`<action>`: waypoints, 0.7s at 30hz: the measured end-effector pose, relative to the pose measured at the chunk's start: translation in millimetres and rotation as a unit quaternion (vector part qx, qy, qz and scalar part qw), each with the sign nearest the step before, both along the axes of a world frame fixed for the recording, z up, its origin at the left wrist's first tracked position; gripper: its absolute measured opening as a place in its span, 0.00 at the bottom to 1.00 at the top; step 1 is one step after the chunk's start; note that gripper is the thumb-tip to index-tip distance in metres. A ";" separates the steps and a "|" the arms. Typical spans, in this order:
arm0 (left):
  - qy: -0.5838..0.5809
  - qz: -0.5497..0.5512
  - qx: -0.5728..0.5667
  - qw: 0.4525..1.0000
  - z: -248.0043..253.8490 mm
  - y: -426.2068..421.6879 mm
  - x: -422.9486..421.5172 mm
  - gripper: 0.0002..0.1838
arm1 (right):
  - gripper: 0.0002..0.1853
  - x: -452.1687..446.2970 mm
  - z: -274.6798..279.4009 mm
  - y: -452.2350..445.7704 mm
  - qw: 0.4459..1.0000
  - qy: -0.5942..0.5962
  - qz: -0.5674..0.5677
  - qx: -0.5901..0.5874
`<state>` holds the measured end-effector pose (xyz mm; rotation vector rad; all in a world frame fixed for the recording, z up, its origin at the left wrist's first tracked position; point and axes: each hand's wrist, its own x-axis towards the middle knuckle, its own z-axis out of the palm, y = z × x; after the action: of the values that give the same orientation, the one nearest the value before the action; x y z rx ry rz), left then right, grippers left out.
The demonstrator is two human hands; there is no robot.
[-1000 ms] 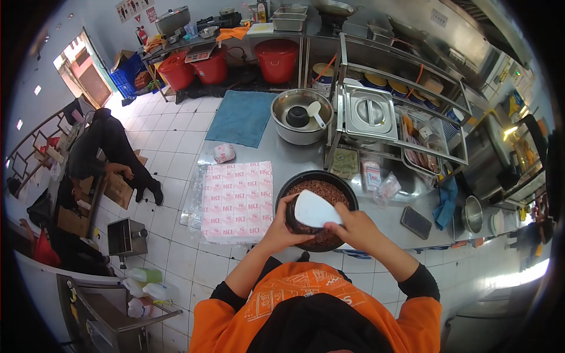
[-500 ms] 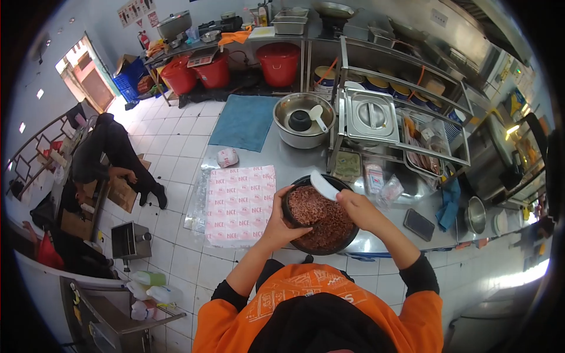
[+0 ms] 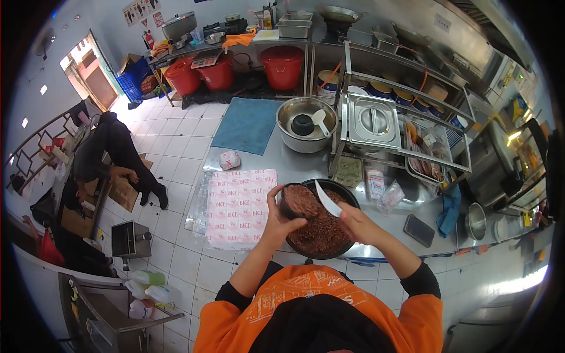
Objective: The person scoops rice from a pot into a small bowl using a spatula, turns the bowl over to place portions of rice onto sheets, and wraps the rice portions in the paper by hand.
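My left hand point(image 3: 279, 217) grips a small black bowl filled with reddish-brown rice point(image 3: 301, 200), tilted over a larger black bowl point(image 3: 348, 247). More of the rice lies in that larger bowl. In my right hand point(image 3: 357, 225) is a white rice paddle point(image 3: 327, 199), its blade raised edge-on beside the small bowl. Printed wrapping paper point(image 3: 242, 209) lies flat to the left of my left hand. Just above the paper sits a wrapped round parcel point(image 3: 229, 159) in the same print.
A steel bowl point(image 3: 288, 138) holding a black cup and a white ladle stands behind. Right of it, a metal rack point(image 3: 347, 76) surrounds a lidded steel pan point(image 3: 375, 120). A phone point(image 3: 419, 230) lies at right. Another person point(image 3: 112, 153) bends over at far left.
The small bowl has risen and tipped in my left hand, away from the rice in the large bowl. The paddle has turned from flat to edge-on.
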<state>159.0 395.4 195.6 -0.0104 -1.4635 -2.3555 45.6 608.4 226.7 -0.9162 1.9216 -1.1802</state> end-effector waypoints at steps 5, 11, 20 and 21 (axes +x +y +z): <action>-0.017 -0.109 0.271 0.956 -5.9 -2.9 -1.7 0.32 | 0.26 21.8 29.3 -5.8 0.979 0.176 0.041 0.096; -0.170 -0.036 0.218 0.961 -11.5 7.3 -18.3 0.23 | 0.25 28.7 -8.0 -16.2 0.941 0.302 -0.024 0.148; -0.190 0.001 0.312 0.931 -2.3 8.7 -32.5 0.19 | 0.27 18.0 13.4 -11.2 0.975 0.180 -0.026 0.128; -0.199 -0.003 0.288 0.937 -3.5 7.0 -32.4 0.18 | 0.29 21.7 17.7 -13.0 0.978 0.160 -0.022 0.136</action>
<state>126.6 402.3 192.1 0.6456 -0.8496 -2.8117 67.3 595.4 244.5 -0.9613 2.3004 -0.8001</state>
